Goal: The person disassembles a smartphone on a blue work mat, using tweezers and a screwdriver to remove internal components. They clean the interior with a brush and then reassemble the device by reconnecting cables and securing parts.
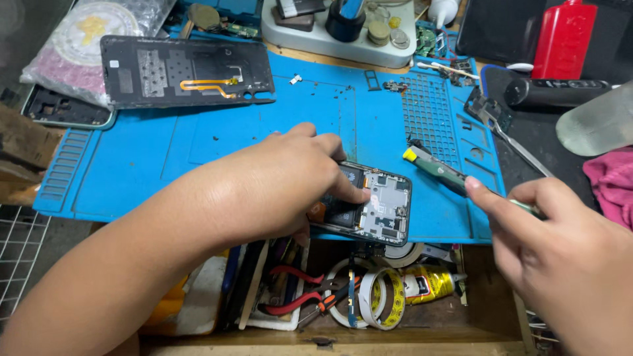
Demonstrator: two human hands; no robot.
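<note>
Here, my left hand (290, 181) lies over the opened phone (369, 204), fingers curled down on its left half and the thumb pressing on the exposed board, so the hand is closed on the phone and pins it flat. The phone sits at the near edge of the blue mat (277, 125), right of centre, its back removed and its grey shields and battery showing. My right hand (560, 250), at near right, is pinched shut on a screwdriver (438, 170) with a green shaft and yellow cap; the tool points up and left, its capped end just right of the phone and not touching it.

Far left on the mat lies the back cover (188, 71), inner face up, with an orange flex cable on it. Left of it rests a second phone frame (62, 109) under a clear plastic bag (86, 39). At far centre a white tray (336, 36) holds small parts. Tweezers (511, 135) lie at right, beyond the screwdriver, near a red bottle (564, 39) and a pink cloth (610, 181).

Below the mat, an open drawer (461, 316) in the counter holds red pliers (297, 290), rolls of tape (379, 296) and a yellow glue tube (428, 283).
</note>
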